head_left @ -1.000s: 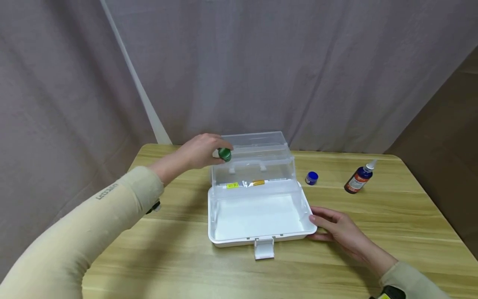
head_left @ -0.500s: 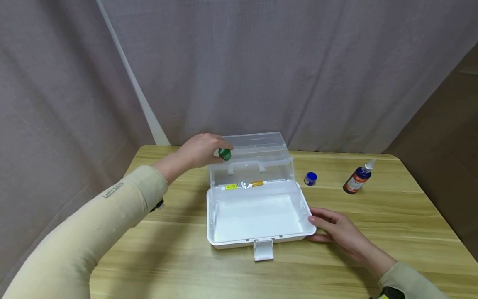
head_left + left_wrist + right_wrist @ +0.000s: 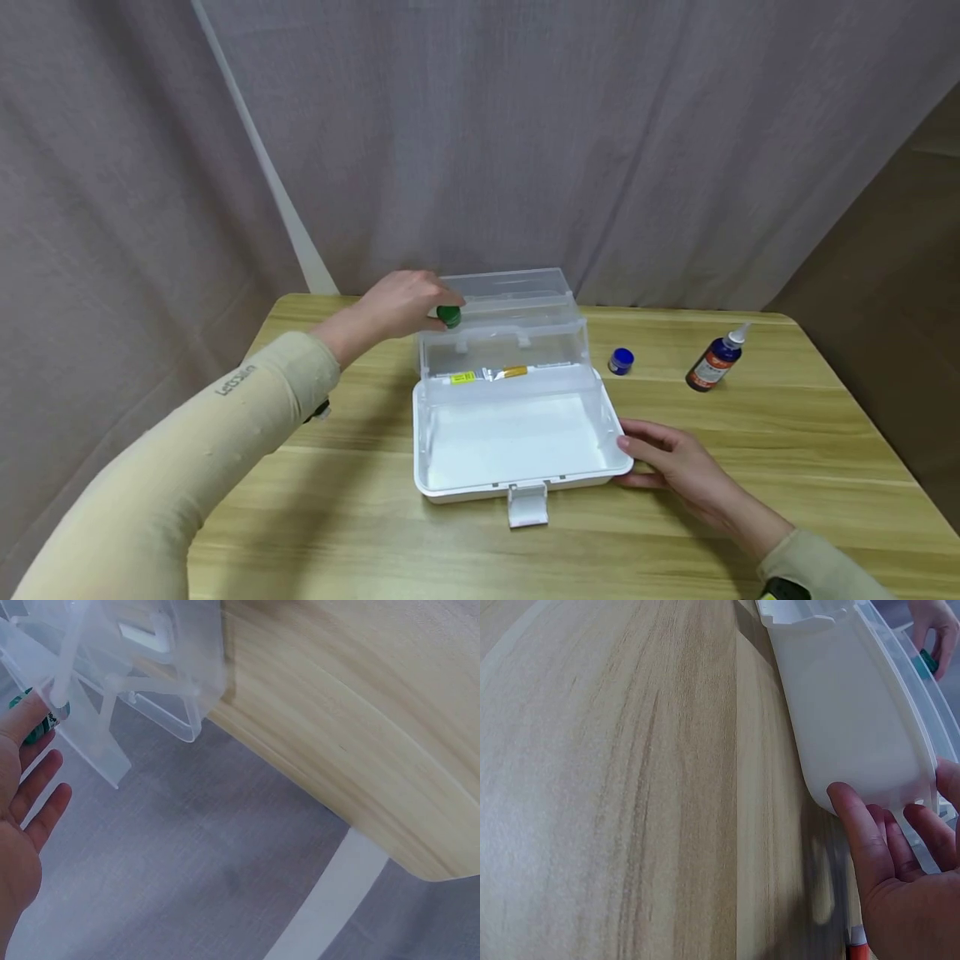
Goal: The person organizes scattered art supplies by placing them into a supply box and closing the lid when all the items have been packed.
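Observation:
In the head view, my left hand (image 3: 401, 302) pinches a small green-lidded jar (image 3: 449, 317) between thumb and fingers. It holds the jar at the left end of the raised clear upper trays (image 3: 510, 310). The left wrist view shows the jar (image 3: 36, 733) partly covered by fingers, close against the clear plastic. A white storage box (image 3: 517, 437) stands open, its front latch (image 3: 528, 505) hanging down. My right hand (image 3: 678, 462) grips the box's right front corner, thumb on the rim. From the right wrist view, its fingers (image 3: 864, 844) lie along the white side wall.
A slim tube with a yellow label (image 3: 463, 377) and an orange-brown piece (image 3: 514, 372) lie in the lower clear tray. Right of the box stand a small blue jar (image 3: 621, 361) and a dark blue nozzle bottle (image 3: 714, 362). A grey curtain (image 3: 480, 150) hangs behind the table.
My left hand and the green-lidded jar have dipped slightly, the jar turning a little. My right hand keeps its grip on the box corner. The head view has shifted slightly.

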Tool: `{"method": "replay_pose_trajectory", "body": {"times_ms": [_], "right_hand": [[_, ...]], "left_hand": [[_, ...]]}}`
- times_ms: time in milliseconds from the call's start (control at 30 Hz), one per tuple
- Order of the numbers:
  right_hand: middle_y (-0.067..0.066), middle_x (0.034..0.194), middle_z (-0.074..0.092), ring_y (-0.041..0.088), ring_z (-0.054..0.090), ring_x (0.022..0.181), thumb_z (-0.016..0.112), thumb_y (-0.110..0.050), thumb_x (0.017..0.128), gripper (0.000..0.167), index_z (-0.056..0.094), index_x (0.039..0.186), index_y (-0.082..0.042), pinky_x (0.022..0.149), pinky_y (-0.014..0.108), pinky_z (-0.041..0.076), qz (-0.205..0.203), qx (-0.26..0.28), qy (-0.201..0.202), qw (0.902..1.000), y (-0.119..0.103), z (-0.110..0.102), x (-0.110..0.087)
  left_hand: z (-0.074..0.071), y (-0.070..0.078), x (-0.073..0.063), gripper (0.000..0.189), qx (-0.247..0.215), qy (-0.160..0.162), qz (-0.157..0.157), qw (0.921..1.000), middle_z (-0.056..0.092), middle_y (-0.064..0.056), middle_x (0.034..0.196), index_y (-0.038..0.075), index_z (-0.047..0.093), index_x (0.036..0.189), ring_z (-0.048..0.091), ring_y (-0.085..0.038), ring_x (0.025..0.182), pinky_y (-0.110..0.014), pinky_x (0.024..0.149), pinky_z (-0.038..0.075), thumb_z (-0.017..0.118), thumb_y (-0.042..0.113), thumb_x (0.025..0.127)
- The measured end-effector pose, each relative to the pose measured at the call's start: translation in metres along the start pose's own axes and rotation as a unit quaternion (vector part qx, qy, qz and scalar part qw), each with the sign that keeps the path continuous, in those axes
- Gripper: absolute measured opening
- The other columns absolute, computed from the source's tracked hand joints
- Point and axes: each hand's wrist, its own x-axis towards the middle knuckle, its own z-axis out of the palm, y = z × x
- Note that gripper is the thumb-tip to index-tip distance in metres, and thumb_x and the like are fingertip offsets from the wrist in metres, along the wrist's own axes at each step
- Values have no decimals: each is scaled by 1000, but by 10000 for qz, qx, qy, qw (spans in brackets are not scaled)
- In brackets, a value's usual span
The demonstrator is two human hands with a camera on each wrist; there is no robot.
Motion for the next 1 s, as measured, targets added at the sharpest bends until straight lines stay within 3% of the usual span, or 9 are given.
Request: {"method": "replay_pose_trajectory", "body": {"times_ms": [367, 600, 1000], "right_hand": [[14, 142, 61, 21, 73, 109, 65, -16, 109, 65, 35, 158, 14, 96, 46, 65, -38, -23, -48, 10000, 1, -1, 1], [16, 144, 60, 22, 73, 109, 66, -16, 108, 66, 35, 158, 14, 96, 47, 65, -57, -26, -74, 10000, 0, -1, 2], [20, 149, 56, 21, 73, 110, 65, -17, 109, 65, 35, 159, 13, 96, 47, 65, 16, -99, -98, 9999, 0, -1, 2]], "left_hand": [[5, -1, 3, 45, -8, -6, -143, 9999, 80, -7, 118, 9, 77, 130, 75, -25, 106, -43, 94, 64, 89, 25, 89], [8, -2, 3, 46, 78, 60, -238, 9997, 75, -11, 130, 11, 76, 132, 66, -33, 131, -49, 108, 58, 86, 31, 92], [11, -1, 1, 53, 75, -113, -463, 9988, 69, -13, 142, 13, 69, 144, 60, -33, 139, -51, 112, 55, 78, 38, 99]]}}
